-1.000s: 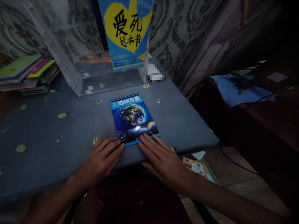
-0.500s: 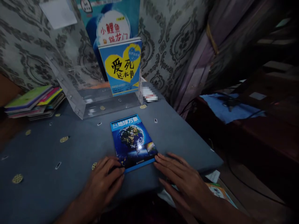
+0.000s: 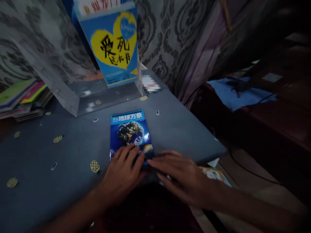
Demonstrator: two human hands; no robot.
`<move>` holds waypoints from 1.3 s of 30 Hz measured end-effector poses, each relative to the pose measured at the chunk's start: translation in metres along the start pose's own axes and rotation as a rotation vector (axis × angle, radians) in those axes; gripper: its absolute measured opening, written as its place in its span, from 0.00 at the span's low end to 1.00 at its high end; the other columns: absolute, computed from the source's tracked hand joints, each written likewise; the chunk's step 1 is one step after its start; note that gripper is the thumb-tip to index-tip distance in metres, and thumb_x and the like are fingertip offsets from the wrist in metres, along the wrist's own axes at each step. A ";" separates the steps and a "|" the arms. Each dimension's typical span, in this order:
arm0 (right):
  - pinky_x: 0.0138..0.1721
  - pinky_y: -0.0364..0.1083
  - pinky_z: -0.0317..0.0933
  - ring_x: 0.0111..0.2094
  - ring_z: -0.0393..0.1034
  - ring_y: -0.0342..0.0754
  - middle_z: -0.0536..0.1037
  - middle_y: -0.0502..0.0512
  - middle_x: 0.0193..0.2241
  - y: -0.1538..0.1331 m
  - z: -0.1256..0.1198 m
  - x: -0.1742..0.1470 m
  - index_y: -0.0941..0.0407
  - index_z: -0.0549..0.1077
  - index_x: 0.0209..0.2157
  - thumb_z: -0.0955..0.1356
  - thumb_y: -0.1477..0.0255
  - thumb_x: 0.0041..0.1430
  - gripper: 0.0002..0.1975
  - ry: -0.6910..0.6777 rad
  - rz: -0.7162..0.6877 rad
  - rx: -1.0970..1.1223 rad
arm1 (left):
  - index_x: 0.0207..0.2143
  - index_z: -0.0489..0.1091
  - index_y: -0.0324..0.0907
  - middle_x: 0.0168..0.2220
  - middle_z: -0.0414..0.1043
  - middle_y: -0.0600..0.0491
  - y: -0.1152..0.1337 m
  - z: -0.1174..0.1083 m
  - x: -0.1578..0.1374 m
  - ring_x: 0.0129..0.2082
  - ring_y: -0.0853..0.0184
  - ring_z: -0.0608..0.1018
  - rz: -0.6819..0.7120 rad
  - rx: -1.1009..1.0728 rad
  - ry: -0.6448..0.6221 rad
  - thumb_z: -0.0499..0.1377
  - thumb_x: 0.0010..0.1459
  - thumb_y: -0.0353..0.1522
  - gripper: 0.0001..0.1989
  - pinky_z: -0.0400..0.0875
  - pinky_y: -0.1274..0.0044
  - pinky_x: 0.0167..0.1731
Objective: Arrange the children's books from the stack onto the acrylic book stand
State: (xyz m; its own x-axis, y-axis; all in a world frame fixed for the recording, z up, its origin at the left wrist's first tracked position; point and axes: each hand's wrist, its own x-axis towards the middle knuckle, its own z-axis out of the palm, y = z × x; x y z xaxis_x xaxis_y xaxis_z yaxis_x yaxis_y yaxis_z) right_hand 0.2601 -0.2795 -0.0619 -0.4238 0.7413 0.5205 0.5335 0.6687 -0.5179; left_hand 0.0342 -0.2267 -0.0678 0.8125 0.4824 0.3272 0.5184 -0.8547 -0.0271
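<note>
Both hands [image 3: 122,171] [image 3: 182,171] angle inward, backs upward, loosely unclenched.

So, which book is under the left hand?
The blue globe book, lying flat under the left hand. The yellow-heart book stands in the clear holder; the stacked books lie far left.

We saw dim light, near-black shadow beyond the right edge of the surface [image 3: 184,136], and blur softening the hands [image 3: 178,171] and upright book [image 3: 110,71].
</note>
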 end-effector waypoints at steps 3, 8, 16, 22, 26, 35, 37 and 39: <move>0.50 0.51 0.73 0.46 0.79 0.47 0.83 0.57 0.45 0.012 -0.005 0.008 0.54 0.71 0.58 0.62 0.76 0.69 0.19 0.002 0.149 0.186 | 0.53 0.70 0.34 0.51 0.76 0.38 0.001 0.002 0.003 0.53 0.53 0.77 0.026 0.057 -0.001 0.54 0.69 0.34 0.16 0.74 0.61 0.50; 0.46 0.49 0.74 0.47 0.78 0.49 0.83 0.55 0.46 0.024 -0.010 0.016 0.52 0.70 0.60 0.61 0.70 0.71 0.19 0.041 0.434 0.339 | 0.53 0.71 0.31 0.52 0.77 0.37 0.001 0.004 -0.001 0.53 0.51 0.78 0.116 0.181 0.032 0.54 0.68 0.30 0.15 0.74 0.62 0.51; 0.48 0.48 0.72 0.49 0.78 0.49 0.83 0.55 0.46 0.027 -0.005 0.009 0.54 0.70 0.59 0.61 0.71 0.71 0.18 0.056 0.439 0.365 | 0.53 0.70 0.26 0.51 0.78 0.37 -0.003 -0.004 0.001 0.50 0.51 0.80 0.213 0.222 0.010 0.49 0.66 0.23 0.17 0.77 0.64 0.47; 0.49 0.53 0.71 0.47 0.75 0.49 0.81 0.57 0.45 0.039 0.002 0.010 0.53 0.72 0.56 0.62 0.75 0.69 0.17 0.012 0.180 0.171 | 0.51 0.71 0.29 0.49 0.79 0.40 0.000 -0.008 0.007 0.49 0.53 0.80 0.159 0.194 0.034 0.51 0.68 0.27 0.14 0.77 0.66 0.45; 0.48 0.56 0.70 0.47 0.73 0.54 0.81 0.60 0.44 0.046 0.006 0.026 0.55 0.73 0.54 0.62 0.75 0.68 0.16 -0.087 0.095 -0.045 | 0.49 0.72 0.34 0.45 0.79 0.44 -0.007 -0.010 0.014 0.45 0.58 0.79 0.103 0.078 -0.003 0.51 0.70 0.34 0.15 0.78 0.68 0.39; 0.57 0.63 0.61 0.58 0.66 0.61 0.74 0.61 0.59 0.093 0.020 0.095 0.57 0.73 0.56 0.63 0.69 0.69 0.18 -0.218 0.189 -0.433 | 0.54 0.70 0.40 0.50 0.74 0.45 -0.098 0.005 0.044 0.48 0.56 0.75 -0.246 0.111 -0.128 0.54 0.69 0.34 0.14 0.74 0.65 0.44; 0.57 0.61 0.61 0.59 0.66 0.60 0.74 0.61 0.59 0.102 0.023 0.108 0.56 0.73 0.56 0.62 0.69 0.69 0.18 -0.223 0.210 -0.458 | 0.53 0.71 0.39 0.50 0.74 0.44 -0.117 0.009 0.047 0.48 0.56 0.75 -0.338 0.096 -0.138 0.54 0.68 0.34 0.15 0.74 0.65 0.45; 0.57 0.60 0.61 0.58 0.66 0.59 0.76 0.62 0.57 0.108 0.026 0.115 0.57 0.73 0.56 0.61 0.70 0.69 0.18 -0.223 0.208 -0.465 | 0.53 0.71 0.39 0.49 0.73 0.44 -0.129 0.013 0.046 0.48 0.56 0.75 -0.390 0.053 -0.112 0.54 0.68 0.34 0.15 0.74 0.64 0.47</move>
State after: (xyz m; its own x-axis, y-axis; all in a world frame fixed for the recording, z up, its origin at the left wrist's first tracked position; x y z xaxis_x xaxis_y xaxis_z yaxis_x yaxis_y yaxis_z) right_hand 0.2500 -0.1201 -0.0755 -0.3927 0.8831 0.2568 0.8679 0.4482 -0.2142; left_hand 0.0080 -0.0916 -0.0619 0.5751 0.7885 0.2177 0.8038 -0.5942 0.0285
